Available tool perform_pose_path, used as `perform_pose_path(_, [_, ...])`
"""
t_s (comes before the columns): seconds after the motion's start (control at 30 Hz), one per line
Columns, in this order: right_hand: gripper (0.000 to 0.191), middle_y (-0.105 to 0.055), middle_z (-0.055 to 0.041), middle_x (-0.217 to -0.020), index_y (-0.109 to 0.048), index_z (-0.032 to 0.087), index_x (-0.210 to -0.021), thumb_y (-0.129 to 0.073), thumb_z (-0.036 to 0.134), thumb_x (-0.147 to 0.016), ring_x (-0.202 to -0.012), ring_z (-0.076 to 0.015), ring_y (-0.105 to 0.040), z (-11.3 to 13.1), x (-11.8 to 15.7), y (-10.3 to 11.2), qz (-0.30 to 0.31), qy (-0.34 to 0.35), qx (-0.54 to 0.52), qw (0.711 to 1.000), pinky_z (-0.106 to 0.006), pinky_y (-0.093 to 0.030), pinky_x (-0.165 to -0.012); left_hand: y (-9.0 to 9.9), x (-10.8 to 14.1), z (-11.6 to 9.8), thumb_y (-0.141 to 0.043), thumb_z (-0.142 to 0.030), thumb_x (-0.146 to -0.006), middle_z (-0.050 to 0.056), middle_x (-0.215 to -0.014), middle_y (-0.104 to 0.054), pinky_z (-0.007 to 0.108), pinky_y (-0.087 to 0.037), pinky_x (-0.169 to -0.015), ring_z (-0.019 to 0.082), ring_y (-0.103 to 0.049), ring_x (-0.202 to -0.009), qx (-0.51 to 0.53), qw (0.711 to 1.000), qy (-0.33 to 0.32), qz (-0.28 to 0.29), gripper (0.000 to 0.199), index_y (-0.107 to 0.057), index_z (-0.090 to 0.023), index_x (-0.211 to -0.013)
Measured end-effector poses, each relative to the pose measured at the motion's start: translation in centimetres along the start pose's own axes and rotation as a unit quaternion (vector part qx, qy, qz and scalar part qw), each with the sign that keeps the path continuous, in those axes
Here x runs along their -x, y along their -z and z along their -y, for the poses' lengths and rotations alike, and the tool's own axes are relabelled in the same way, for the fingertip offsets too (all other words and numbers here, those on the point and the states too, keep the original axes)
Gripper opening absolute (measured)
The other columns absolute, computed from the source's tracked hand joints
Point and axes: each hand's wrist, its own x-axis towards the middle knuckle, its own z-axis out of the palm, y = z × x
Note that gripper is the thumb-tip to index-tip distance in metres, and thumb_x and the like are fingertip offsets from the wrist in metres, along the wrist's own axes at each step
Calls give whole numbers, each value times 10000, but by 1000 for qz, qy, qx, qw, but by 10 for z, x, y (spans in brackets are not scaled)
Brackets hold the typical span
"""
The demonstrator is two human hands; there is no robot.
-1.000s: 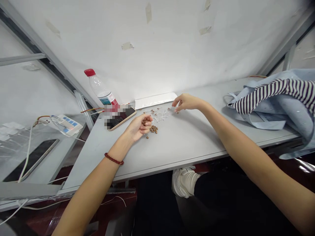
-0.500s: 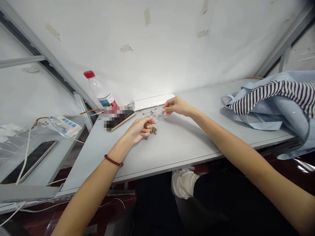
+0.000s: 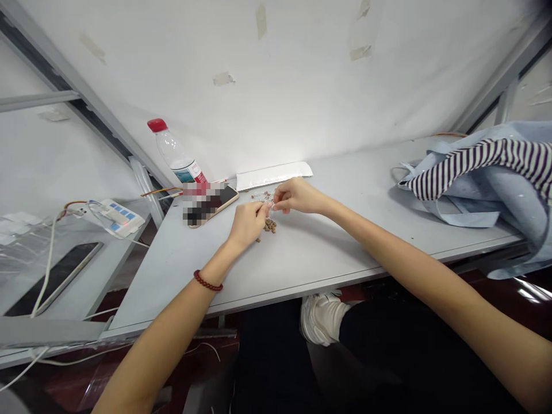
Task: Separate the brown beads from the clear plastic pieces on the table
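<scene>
A long white table [image 3: 185,276] under everything, with a taped white wall [image 3: 267,98] rising behind its far edge. Off to the left, a lower table bearing a dark phone [image 3: 56,279] and a power strip [image 3: 115,217], with white cables trailing over clear plastic. At the right end of the long table, a heap of blue cloth [image 3: 483,184] with dark stripes. Below the near edge, a white shoe [image 3: 323,319]. Along the far edge, from left: a red-capped bottle [image 3: 176,152], a pixelated phone [image 3: 211,204], a white paper strip [image 3: 273,175]. At centre, the left hand [image 3: 248,225] with fingers curled and pressed together, a red bead bracelet [image 3: 207,280] at the wrist. Just beside it, the right hand [image 3: 297,195], thumb and fingertips pinched together, anything held too small to tell. Brown pellets [image 3: 269,225] piled just right of the left hand, below the right hand's fingers; clear scraps [image 3: 261,196] just beyond the fingertips, partly hidden behind them.
</scene>
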Motion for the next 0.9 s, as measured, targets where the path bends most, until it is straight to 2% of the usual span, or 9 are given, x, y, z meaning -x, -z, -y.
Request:
perform_pose_path(0.07, [94, -624, 0, -561, -644, 147, -654, -697, 193, -716, -544, -127, -606, -3, -2, 5, -30, -1, 57, 998, -281, -478, -614, 2, -2, 0, -613, -239, -828, -59, -421, -324, 210, -202, -407, 55, -277, -402, -1, 999, 11, -31, 340, -553, -142, -507])
perform_pose_path(0.13, [80, -634, -13, -592, -651, 145, -668, -686, 186, -728, -577, -135, -599, -12, -4, 12, -72, -7, 115, 991, -287, -456, -623, 6, -4, -1, -571, -259, -854, -78, -423, -284, 196, -183, -387, 46, -232, -379, 77, 993, 76, -35, 324, -551, -142, -552])
perform_pose_path(0.23, [68, -659, -41, -675, -661, 144, -674, -671, 163, -738, -661, -151, -584, -30, -5, 23, -129, -30, 212, 968, -292, -422, -647, 12, -8, -3, -532, -241, -869, -91, -456, -280, 166, -149, -353, 27, -195, -358, 213, 962, 172, -11, 279, -517, -145, -608])
perform_pose_path(0.4, [58, -658, -43, -673, -672, 137, -719, -641, 164, -760, -640, -137, -561, -47, -4, 28, -111, -88, 193, 971, -277, -419, -637, 12, -9, -7, -540, -216, -864, -88, -486, -304, 134, -131, -310, 7, -194, -341, 315, 915, 250, 37, 241, -489, -141, -641])
perform_pose_path(0.53, [102, -612, -20, -585, -660, 140, -712, -606, 172, -792, -534, -115, -532, -50, -4, 29, -115, -101, 158, 975, -278, -427, -606, 10, -9, -7, -539, -207, -867, -86, -499, -323, 124, -144, -295, -1, -194, -329, 357, 894, 264, 56, 208, -503, -134, -676])
perform_pose_path(0.63, [95, -608, -28, -599, -657, 133, -718, -598, 136, -792, -527, -124, -560, -56, -4, 33, -128, -109, 122, 978, -283, -438, -594, 12, -9, -6, -536, -193, -859, -89, -494, -318, 120, -159, -284, 4, -193, -324, 375, 885, 270, 56, 180, -513, -133, -691])
perform_pose_path(0.77, [85, -674, -84, -803, -695, 121, -821, -620, 127, -781, -627, -147, -587, -65, -4, 39, -147, -95, 155, 972, -301, -458, -643, 14, -10, -9, -528, -165, -828, -81, -496, -325, 123, -174, -274, 10, -205, -321, 402, 870, 279, 54, 161, -515, -134, -670])
perform_pose_path(0.9, [273, -678, -124, -1055, -721, 138, -1002, -621, 82, -755, -773, -175, -593, -70, -7, 38, -115, -35, 235, 965, -333, -467, -772, 14, -9, -12, -480, -152, -819, -62, -506, -342, 130, -184, -273, 16, -229, -325, 423, 860, 280, 54, 179, -524, -127, -647])
